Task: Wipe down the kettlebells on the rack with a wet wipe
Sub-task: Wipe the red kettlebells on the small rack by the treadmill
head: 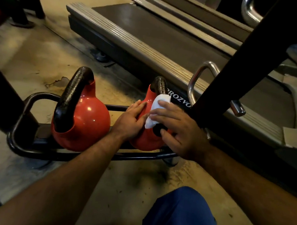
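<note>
Kettlebell, red with black iron handle (146,137): your flat right hand (176,131) presses the white wipe (156,111) on it; your left hand (131,119) steadies its left side, fingers straight.

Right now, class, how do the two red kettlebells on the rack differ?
The left kettlebell sits untouched; the right kettlebell is steadied by the left hand while the right hand presses a white wipe on it. The left kettlebell shows fully; hands and wipe hide much of the right kettlebell. Both are red with dark handles and rest on the black rack.
</note>
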